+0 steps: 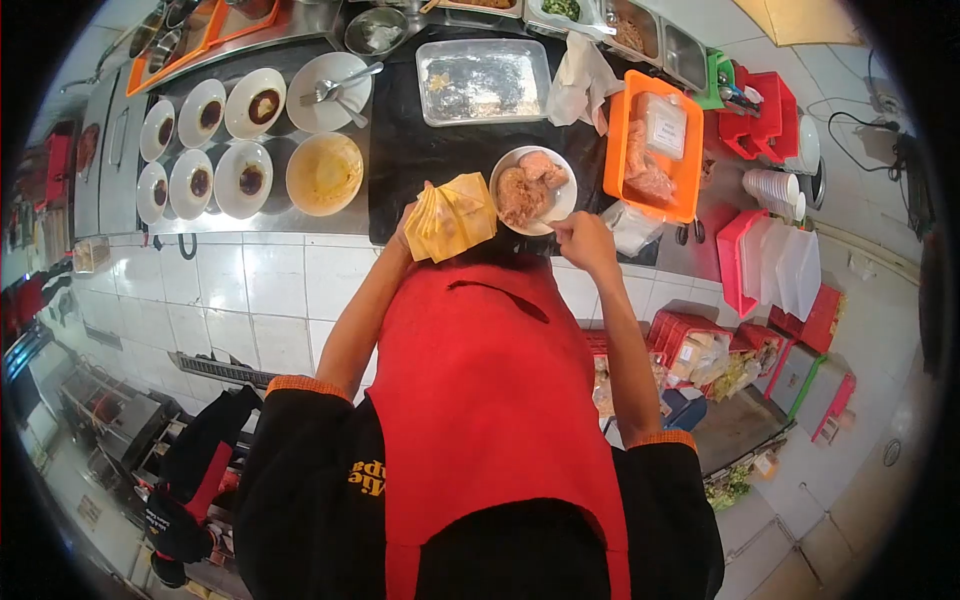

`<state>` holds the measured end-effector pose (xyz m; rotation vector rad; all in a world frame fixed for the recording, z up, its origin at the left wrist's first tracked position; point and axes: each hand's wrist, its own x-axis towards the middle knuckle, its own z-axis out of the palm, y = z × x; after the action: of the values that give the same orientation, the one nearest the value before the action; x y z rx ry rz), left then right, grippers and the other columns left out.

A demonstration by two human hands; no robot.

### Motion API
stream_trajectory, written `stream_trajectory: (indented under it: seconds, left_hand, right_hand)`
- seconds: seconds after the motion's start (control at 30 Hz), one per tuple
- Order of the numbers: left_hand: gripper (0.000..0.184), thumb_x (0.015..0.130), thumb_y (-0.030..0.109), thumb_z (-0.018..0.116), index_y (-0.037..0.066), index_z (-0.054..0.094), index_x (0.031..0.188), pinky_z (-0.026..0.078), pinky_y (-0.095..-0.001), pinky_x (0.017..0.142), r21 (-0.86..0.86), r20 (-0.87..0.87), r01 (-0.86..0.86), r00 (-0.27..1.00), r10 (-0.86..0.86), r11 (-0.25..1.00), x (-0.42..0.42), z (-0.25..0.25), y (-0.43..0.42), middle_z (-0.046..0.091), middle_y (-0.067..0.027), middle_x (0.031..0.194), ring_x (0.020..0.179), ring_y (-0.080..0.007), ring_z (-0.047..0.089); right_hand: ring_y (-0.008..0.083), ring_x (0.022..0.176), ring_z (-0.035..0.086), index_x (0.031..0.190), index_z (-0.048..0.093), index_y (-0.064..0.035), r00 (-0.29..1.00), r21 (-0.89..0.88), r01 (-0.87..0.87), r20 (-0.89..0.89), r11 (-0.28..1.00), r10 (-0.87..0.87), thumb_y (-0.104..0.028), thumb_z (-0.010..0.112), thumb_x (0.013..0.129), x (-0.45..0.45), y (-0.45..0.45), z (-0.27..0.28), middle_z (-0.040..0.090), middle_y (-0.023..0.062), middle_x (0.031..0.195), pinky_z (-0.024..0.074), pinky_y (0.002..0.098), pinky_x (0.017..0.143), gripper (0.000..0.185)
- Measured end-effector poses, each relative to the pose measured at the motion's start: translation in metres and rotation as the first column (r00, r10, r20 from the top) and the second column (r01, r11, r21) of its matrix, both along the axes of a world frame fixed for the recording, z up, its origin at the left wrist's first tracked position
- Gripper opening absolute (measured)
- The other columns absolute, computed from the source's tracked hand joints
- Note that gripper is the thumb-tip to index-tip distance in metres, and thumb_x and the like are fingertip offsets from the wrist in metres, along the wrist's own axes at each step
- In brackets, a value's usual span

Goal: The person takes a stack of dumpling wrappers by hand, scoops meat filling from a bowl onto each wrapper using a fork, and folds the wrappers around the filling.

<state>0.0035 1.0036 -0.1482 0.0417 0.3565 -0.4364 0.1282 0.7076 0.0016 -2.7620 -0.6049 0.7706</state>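
A fanned stack of yellow wrapper sheets [452, 217] rests in my left hand [408, 228], whose fingers are mostly hidden behind it. To its right, a white bowl [566, 203] holds lumps of pinkish minced filling [524, 192]. My right hand [586, 241] is closed at the bowl's lower right rim; what its fingers hold there is too small to make out. Above both hands lies a rectangular metal tray [484, 82] with pale powder and scraps in it.
Several white bowls with dark sauce [242, 179] stand at the left, beside a yellow-stained bowl [325, 174] and a bowl with cutlery [329, 91]. An orange tray [684, 205] with packets is at the right. Red crates [684, 329] sit below; a co-worker [180, 520] is at lower left.
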Motion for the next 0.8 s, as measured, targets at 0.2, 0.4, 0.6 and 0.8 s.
stream_trajectory:
  seconds: [0.2, 0.4, 0.6, 0.8]
  left_hand:
    - [0.072, 0.102, 0.058, 0.040, 0.002, 0.043, 0.146, 0.051, -0.0495, 0.102, -0.039, 0.004, -0.042, 0.999, 0.042, 0.998, 0.000, 0.029, 0.004, 0.059, -0.0204, 0.135, 0.121, -0.0348, 0.061]
    - [0.070, 0.105, 0.056, 0.032, 0.004, 0.037, 0.151, 0.049, -0.0470, 0.106, -0.076, 0.157, -0.035, 0.986, 0.046, 0.997, 0.017, 0.109, -0.005, 0.054, -0.0184, 0.141, 0.125, -0.0318, 0.059]
    - [0.075, 0.103, 0.061, 0.030, 0.003, 0.036, 0.150, 0.050, -0.0445, 0.105, -0.082, 0.208, -0.082, 0.973, 0.098, 0.993, 0.028, 0.140, -0.010, 0.054, -0.0172, 0.142, 0.125, -0.0291, 0.059]
    - [0.076, 0.101, 0.063, 0.031, 0.003, 0.041, 0.146, 0.051, -0.0457, 0.103, 0.003, 0.286, -0.138, 0.949, 0.131, 0.990, 0.038, 0.140, -0.006, 0.060, -0.0169, 0.132, 0.120, -0.0285, 0.062]
  right_hand:
    - [0.0139, 0.077, 0.069, 0.110, 0.075, -0.0003, 0.863, 0.445, 0.251, -0.505, 0.860, 0.010, -0.003, 0.063, 0.092, 0.014, -0.018, 0.040, 0.075, 0.0094, 0.083, 0.0536, 0.0281, 0.076, 0.022]
    - [0.0084, 0.090, 0.062, 0.110, 0.070, 0.0029, 0.862, 0.735, 0.433, -0.508, 0.522, -0.001, -0.006, 0.076, 0.089, -0.007, 0.057, 0.071, 0.069, 0.0041, 0.102, 0.0510, 0.0249, 0.080, 0.024]
    - [0.0071, 0.086, 0.054, 0.092, 0.066, 0.0001, 0.992, 0.838, 0.128, -0.110, 0.530, -0.065, -0.007, 0.082, 0.082, -0.010, 0.096, 0.077, 0.058, -0.0001, 0.096, 0.0453, 0.0249, 0.069, 0.021]
    - [0.0062, 0.076, 0.053, 0.095, 0.070, -0.0048, 0.973, 0.891, 0.231, -0.220, 0.390, -0.075, -0.006, 0.082, 0.081, -0.019, 0.107, 0.093, 0.063, 0.0004, 0.094, 0.0424, 0.0211, 0.063, 0.018]
